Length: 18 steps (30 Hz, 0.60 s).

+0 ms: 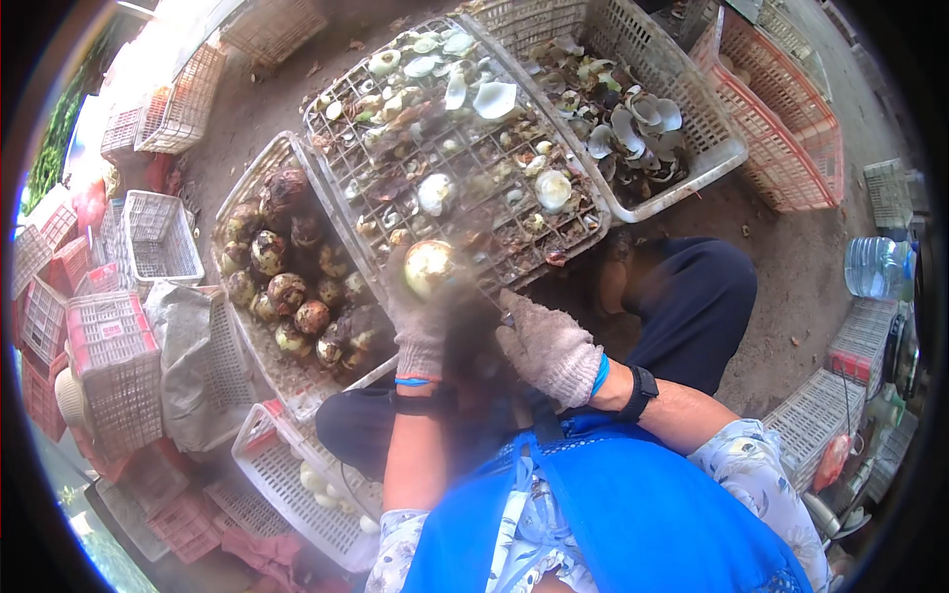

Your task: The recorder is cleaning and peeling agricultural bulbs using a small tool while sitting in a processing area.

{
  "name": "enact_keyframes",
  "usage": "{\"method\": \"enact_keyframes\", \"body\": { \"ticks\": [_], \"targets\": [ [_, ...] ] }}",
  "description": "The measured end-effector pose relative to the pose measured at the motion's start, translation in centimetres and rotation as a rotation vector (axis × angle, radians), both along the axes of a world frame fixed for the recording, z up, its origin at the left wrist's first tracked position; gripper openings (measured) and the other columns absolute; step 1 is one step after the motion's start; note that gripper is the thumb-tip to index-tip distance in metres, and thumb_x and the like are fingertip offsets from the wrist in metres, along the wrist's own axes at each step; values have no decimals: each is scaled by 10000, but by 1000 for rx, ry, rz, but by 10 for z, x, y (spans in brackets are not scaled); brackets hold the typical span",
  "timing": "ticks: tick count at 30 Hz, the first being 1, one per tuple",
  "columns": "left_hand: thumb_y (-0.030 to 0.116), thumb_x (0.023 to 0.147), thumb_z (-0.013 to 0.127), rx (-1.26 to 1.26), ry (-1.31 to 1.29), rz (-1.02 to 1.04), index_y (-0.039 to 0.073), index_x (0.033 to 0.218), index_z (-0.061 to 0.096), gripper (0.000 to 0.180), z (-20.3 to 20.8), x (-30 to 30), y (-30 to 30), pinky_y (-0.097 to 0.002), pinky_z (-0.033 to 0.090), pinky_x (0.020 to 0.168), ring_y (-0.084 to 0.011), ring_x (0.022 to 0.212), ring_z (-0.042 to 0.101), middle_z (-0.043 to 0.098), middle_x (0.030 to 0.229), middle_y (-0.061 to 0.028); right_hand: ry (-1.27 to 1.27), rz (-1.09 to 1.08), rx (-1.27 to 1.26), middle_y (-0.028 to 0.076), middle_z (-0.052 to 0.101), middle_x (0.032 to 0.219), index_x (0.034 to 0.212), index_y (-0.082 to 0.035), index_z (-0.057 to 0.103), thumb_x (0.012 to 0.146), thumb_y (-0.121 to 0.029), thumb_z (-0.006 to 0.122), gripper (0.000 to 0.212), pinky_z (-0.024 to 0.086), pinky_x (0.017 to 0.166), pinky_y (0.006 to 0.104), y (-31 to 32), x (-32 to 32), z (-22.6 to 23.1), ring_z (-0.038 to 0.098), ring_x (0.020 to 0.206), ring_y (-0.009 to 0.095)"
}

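My left hand (420, 331), in a greyish knit glove, is closed around a round, onion-like bulb (429, 269), pale and yellowish with brown patches. My right hand (552, 354), in a matching glove, is just right of it with its fingers curled. A thin dark thing shows at those fingertips, but a blur hides its shape. Both hands are at the near edge of a dirty plastic grate (465, 193), strewn with peelings and small pale pieces. To the left, a crate (259, 341) holds several brown-green unpeeled bulbs (287, 294).
Beyond the grate, a pale crate (727, 148) contains curved peelings (633, 128). A red crate (791, 119) stands at the far right. By my left leg, a white crate (272, 450) holds pale peeled pieces (314, 479). Stacked crates (114, 336) line the left; a water jug (877, 268) is at right.
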<state>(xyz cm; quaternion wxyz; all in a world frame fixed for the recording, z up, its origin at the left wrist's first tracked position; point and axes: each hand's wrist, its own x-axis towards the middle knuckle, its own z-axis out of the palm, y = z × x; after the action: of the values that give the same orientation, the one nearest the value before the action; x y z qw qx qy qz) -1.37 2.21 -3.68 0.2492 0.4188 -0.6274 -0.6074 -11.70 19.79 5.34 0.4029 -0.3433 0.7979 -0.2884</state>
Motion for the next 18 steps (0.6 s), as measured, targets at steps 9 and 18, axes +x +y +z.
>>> {"method": "enact_keyframes", "body": {
  "ticks": [9, 18],
  "targets": [
    [198, 828, 791, -58, -3, -35, 29, 1350, 503, 619, 33, -17, 18, -349, 596, 822, -275, 999, 662, 587, 1199, -162, 79, 117, 55, 288, 650, 996, 1115, 12, 575, 967, -220, 557, 276, 529, 732, 544, -2, -15, -4, 664, 870, 451],
    [38, 720, 819, -131, -72, -61, 64, 1390, 478, 752, 37, -25, 22, -342, 576, 893, -232, 1045, 645, 597, 1219, -110, 436, 578, -107, 198, 642, 805, 887, -3, 673, 879, -141, 572, 171, 548, 679, 433, -3, -39, -17, 682, 764, 348]
  ]
}}
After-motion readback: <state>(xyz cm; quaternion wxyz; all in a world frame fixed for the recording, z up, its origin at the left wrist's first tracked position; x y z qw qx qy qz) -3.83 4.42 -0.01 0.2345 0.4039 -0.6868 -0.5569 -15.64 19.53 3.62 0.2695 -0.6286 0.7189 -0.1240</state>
